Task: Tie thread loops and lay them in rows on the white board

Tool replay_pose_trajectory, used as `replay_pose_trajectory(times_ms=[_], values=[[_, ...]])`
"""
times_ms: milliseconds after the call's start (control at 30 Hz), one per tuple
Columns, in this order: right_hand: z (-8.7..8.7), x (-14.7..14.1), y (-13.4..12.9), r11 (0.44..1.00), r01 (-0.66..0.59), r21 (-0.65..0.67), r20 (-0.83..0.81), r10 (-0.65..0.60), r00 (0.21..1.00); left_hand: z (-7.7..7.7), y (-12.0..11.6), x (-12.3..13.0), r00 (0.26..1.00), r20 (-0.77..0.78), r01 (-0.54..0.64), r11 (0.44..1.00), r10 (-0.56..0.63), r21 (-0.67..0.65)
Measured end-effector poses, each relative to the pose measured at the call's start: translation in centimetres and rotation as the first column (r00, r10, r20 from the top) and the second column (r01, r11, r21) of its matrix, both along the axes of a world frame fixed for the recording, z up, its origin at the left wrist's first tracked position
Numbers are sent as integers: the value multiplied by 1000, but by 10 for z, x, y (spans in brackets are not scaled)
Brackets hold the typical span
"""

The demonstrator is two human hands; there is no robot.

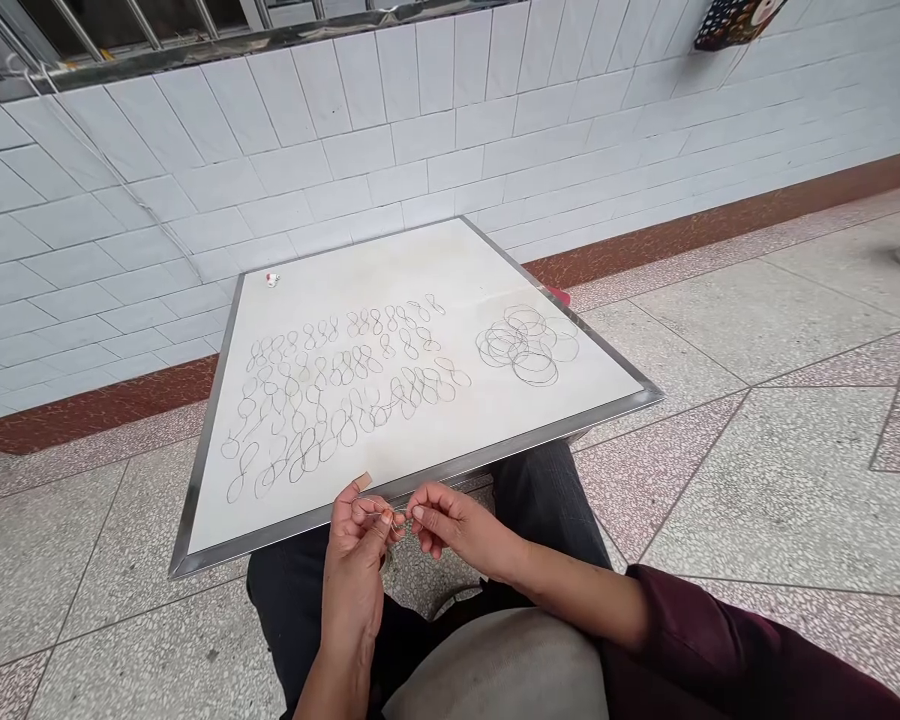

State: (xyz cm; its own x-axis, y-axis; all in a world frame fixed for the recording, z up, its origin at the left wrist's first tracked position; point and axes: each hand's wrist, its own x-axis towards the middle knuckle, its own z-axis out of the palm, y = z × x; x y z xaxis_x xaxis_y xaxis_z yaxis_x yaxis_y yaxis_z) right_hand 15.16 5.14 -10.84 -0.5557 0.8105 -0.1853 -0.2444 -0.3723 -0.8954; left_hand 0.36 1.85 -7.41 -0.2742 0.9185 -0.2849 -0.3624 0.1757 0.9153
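My left hand [360, 540] is just off the table's near edge, thumb and fingers pinched on a thin wire loop [379, 512]. A tan bandage wraps the tip of one of its fingers. Close beside it, my right hand [442, 522] pinches the same wire between thumb and forefinger. The fingers hide much of the loop, so its full shape cannot be made out. On the white table [412, 450], rows of thin wires twisted into figure-eights [345, 370] lie to the left. A heap of round wire rings [529, 345] lies to the right.
A small white and red object [272, 280] sits at the table's far left corner. The table's metal rim [495, 462] runs above my lap. Behind stands a white tiled wall [390, 130] with a barred window [150, 30]. A dark patterned bag [735, 22] hangs on the wall.
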Motion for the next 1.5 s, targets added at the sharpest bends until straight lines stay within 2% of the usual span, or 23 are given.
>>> replay_pose_trajectory(times_ms=[167, 333, 433, 533, 667, 967, 1133, 1367, 1500], values=[[0, -1, 2, 1000, 29, -7, 29, -29, 999, 2, -1, 1, 1000, -23, 15, 1000, -15, 2], [-4, -1, 3, 999, 48, -4, 49, -48, 998, -6, 0, 1, 1000, -16, 0, 999, 0, 48], [-6, 0, 4, 996, 27, 89, 121, -37, 992, -9, 0, 0, 999, -32, 0, 999, 2, 48], [-5, 1, 6, 977, -6, 212, 165, -30, 986, -5, -1, 0, 998, -64, 29, 999, -27, 35], [-2, 3, 8, 963, -57, 264, 187, 6, 982, 3, -5, 1, 988, -130, 89, 996, -87, 12], [2, 5, 8, 919, -85, 384, 386, -76, 919, 4, -5, 5, 973, -182, 147, 989, -142, 11], [-3, 0, 6, 921, -39, 389, 393, -128, 911, 4, -6, 3, 957, -245, 164, 986, -152, 28], [-9, -6, 4, 945, 12, 327, 314, -121, 941, -8, -8, 7, 912, -407, 84, 994, -51, 66], [-11, -6, 6, 961, 12, 277, 284, -94, 954, -7, -5, 7, 959, -277, 80, 996, -66, 39]])
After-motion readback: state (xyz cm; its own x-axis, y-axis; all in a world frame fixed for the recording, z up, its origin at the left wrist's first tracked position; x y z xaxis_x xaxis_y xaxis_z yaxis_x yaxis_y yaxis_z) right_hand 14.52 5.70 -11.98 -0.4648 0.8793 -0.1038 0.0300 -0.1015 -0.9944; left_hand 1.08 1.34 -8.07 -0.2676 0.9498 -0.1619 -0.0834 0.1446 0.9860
